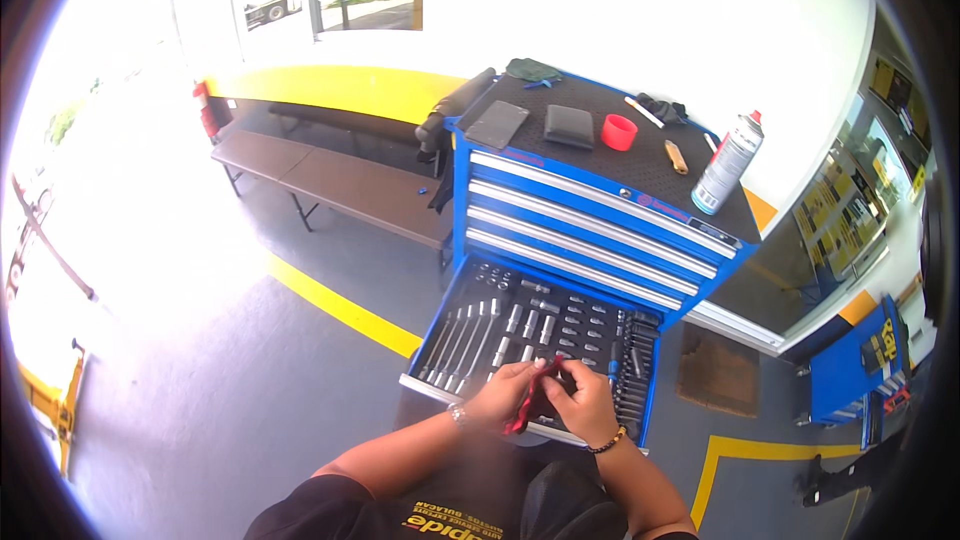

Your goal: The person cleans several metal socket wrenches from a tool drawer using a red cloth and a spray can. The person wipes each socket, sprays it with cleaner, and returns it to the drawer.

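Observation:
Both my hands are over an open tool drawer [425, 387] with black foam inlay. Between them is a crumpled red cloth [524, 410]. My left hand [503, 395] has its fingers closed on the cloth's left side. My right hand [584, 406] pinches it from the right, thumb and fingers together. Whether something small is wrapped in the cloth I cannot tell. In the drawer, several long wrenches [462, 348] lie in slots at the left. Deep sockets [530, 324] and rows of small bits [573, 320] fill the middle and right.
The drawer belongs to a blue tool chest [461, 190]. On its black top stand a spray can [728, 164], a red ring-shaped piece [619, 132] and a black case [569, 126]. A brown bench [330, 178] is at left, a blue cabinet [840, 380] at right.

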Available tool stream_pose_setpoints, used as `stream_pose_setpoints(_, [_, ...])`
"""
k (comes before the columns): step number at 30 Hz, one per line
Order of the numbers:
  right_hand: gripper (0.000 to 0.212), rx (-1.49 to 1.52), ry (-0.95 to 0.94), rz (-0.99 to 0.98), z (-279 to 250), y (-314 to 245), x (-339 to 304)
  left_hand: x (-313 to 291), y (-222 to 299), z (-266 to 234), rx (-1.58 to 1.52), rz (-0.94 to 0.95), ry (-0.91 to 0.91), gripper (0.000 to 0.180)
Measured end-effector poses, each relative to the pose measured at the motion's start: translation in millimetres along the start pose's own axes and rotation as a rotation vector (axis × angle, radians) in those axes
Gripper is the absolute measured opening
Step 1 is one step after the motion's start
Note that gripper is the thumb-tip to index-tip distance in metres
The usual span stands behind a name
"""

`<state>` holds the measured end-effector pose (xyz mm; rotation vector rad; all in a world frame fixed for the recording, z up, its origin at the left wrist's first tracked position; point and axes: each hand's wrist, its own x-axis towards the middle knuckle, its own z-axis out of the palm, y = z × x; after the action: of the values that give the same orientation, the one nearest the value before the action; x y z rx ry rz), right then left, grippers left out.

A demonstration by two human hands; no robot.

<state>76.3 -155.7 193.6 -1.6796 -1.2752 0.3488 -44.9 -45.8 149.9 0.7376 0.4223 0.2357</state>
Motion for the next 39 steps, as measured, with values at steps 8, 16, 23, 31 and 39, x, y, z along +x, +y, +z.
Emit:
stream_pose_setpoints(8, [0.021, -0.187, 0.274, -0.436, -21, -29, 12, 16, -9, -20, -0.34, 0.106, -0.15, 0.036])
stream_pose_setpoints(16, [0.021, -0.378, 0.198, -0.742, -25, -45, 17, -9, 34, 31, -0.434, 0.18, -0.209, 0.035])
stream_pose_setpoints(23, [0.021, -0.362, 0.329, -0.833, -54, -72, 6, -11, 40, 31, -0.197, 0.494, -0.263, 0.03])
stream_pose_setpoints(31, [0.019, -0.471, 0.071, -0.662, -24, -48, 17, -14, 24, 49, -0.6, 0.192, -0.301, 0.051])
stream_pose_setpoints(39, [0.034, -0.304, 0.196, -0.745, -58, -78, -7, 6, 26, 44, 0.365, 0.7, -0.161, 0.032])
